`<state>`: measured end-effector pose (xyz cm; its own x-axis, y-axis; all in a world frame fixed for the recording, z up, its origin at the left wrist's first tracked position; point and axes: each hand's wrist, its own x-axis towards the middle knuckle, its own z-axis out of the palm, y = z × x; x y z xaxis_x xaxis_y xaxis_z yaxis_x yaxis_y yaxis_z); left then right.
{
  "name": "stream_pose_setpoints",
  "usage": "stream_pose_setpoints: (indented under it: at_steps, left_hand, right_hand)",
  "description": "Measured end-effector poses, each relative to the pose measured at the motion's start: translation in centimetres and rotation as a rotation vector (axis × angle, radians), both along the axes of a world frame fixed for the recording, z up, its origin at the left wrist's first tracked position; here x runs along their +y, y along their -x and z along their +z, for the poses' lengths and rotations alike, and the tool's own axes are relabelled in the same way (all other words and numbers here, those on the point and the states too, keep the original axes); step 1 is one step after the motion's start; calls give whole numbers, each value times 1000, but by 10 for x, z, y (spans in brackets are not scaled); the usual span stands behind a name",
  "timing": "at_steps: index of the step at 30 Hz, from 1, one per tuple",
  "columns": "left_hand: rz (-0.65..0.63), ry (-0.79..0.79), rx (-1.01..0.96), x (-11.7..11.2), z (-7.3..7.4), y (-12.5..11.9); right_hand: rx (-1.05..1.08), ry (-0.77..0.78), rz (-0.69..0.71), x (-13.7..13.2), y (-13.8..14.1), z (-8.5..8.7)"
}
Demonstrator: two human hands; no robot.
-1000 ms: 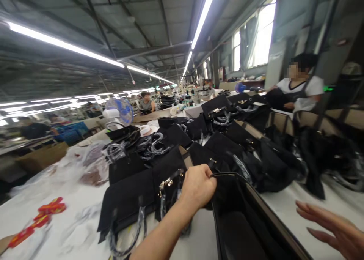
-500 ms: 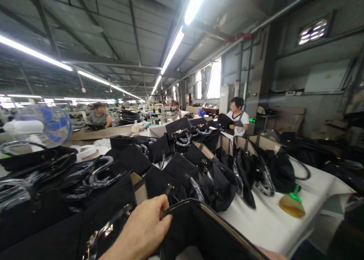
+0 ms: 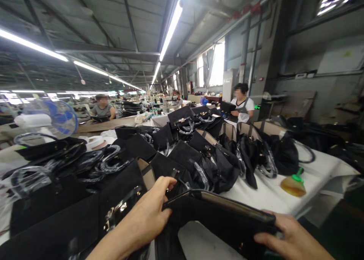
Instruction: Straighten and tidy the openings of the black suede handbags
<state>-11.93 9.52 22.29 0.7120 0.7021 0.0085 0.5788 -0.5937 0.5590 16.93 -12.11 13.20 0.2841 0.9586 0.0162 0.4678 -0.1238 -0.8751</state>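
Note:
A black handbag (image 3: 216, 207) is held at the bottom centre, tilted so that its long upper edge and a pale grey panel (image 3: 203, 239) show. At the bag's left corner my left hand (image 3: 153, 205) is closed, with the thumb and curled fingers on either side of the edge. My right hand (image 3: 290, 233) grips the right end, its thumb on the near face. The bag's lower part runs out of view. Just left of my left forearm lies another black handbag (image 3: 119, 191) with gold-coloured metal fittings.
Black handbags (image 3: 133, 150) with plastic-wrapped handles cover much of the white table (image 3: 264, 195). An amber bottle with a green spout (image 3: 294, 184) lies at the right. A blue fan (image 3: 64, 117) stands at the left. Two co-workers (image 3: 244, 104) (image 3: 102, 108) sit farther back.
My right hand has come into view on the bag's right end. The held bag has tipped, showing more of the pale panel. The camera view has shifted slightly.

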Motion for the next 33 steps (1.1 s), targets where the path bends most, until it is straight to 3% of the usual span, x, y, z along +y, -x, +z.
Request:
stream_pose_setpoints:
  at_steps: [4, 9, 13, 17, 24, 33]
  left_hand:
    - [-128, -95, -27, -4, 8, -10]
    - [-369, -261, -4, -15, 25, -46]
    - [-482, -367, 28, -13, 22, -74]
    - [-469, -398, -24, -3, 10, -86]
    - [-463, -303, -90, 12, -5, -87]
    - [-391, -145, -162, 15, 2, -87]
  right_hand:
    - [141, 40, -8, 15, -5, 2]
    - [155, 22, -70, 20, -12, -1]
    - [179, 13, -56, 20, -12, 0]
    - [165, -20, -54, 21, -11, 3]
    - [112, -70, -114, 26, -10, 6]
    - [38, -243, -326, 42, -15, -4]
